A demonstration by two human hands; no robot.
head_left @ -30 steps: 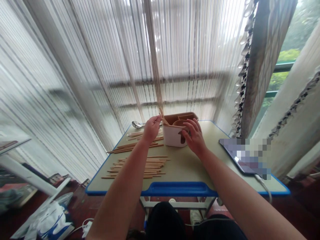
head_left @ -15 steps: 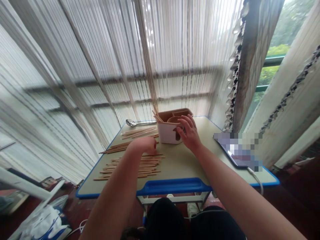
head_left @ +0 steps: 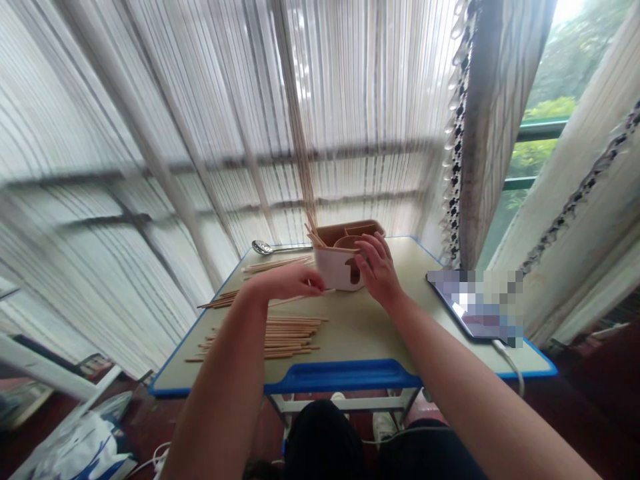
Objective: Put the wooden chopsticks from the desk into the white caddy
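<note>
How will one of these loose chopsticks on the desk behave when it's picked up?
The chopsticks look like stiff, light wood: the one held in the left hand appears straight, with no visible droop past the fingers. Being slim and straight, they would probably roll or scatter if pushed across the smooth-looking desk.

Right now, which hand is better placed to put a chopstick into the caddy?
Left, probably: the left hand pinches a chopstick right beside the white caddy, while the right hand is pressed against the caddy's other side, holding nothing.

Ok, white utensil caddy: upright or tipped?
Upright: the white caddy sits flat on the desk, with chopsticks standing up out of its left side.
</note>
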